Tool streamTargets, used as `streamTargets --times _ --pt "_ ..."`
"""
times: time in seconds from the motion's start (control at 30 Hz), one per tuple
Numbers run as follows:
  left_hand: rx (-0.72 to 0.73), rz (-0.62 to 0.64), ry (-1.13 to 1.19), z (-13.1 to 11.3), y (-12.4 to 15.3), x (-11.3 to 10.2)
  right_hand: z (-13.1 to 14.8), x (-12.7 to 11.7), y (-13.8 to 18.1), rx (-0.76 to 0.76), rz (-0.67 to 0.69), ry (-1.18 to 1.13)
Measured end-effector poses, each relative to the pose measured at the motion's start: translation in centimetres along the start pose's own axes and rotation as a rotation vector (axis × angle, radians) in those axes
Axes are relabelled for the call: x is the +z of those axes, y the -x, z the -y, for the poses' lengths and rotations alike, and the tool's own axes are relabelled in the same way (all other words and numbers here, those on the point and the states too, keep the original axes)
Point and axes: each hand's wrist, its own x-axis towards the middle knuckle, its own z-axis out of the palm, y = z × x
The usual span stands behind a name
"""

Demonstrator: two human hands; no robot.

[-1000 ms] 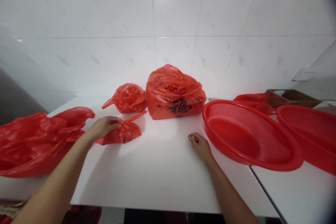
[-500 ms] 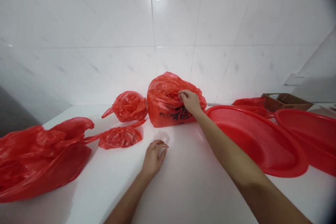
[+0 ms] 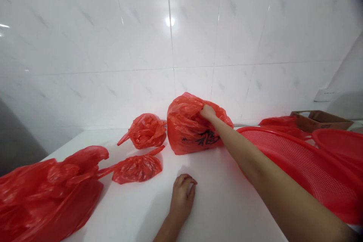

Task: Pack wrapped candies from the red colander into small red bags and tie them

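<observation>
My right hand (image 3: 208, 112) reaches across the white counter and grips the top of a red plastic bag with black print (image 3: 187, 128), which stands against the tiled wall. My left hand (image 3: 183, 194) rests on the counter in front of it, with fingers curled under and nothing in them. A small flat red bag (image 3: 137, 168) lies just left of my left hand. A knotted red bag (image 3: 147, 130) sits behind it, by the wall.
A large crumpled red bag (image 3: 45, 193) fills the near left. A red mesh basket (image 3: 306, 162) lies right of my right arm, a second red basin (image 3: 337, 140) beyond it. More red plastic (image 3: 280, 123) and a brown box (image 3: 320, 119) sit at the back right.
My left hand let go of the small flat bag and came to rest mid-counter. My right hand rose from the counter to the printed bag and closed on its top.
</observation>
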Motion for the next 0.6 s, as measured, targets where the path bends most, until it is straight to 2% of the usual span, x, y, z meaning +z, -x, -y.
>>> streamTargets --times 0.17,0.3,0.37,0.43,0.5,0.6 --pt "-0.025 0.011 0.042 0.1 -0.2 0.0 1.4 -4.3 -2.7 -0.012 -0.226 -0.202" --pt "-0.033 0.016 0.061 0.1 -0.2 -0.1 4.0 -8.1 -3.1 -0.092 -0.287 -0.378" --pt "-0.041 0.011 0.069 0.0 -0.2 -0.2 5.5 -10.3 -2.7 -0.181 -0.303 -0.506" --pt "-0.055 0.002 0.08 0.0 -0.2 -0.2 6.9 -12.5 -1.4 -0.318 -0.289 -0.645" --pt "-0.077 -0.011 0.096 0.0 -0.2 -0.2 7.8 -14.2 1.2 -0.457 -0.228 -0.72" --pt "-0.113 -0.029 0.128 -0.1 -0.1 -0.5 7.9 -14.6 8.4 -0.566 -0.102 -0.73"
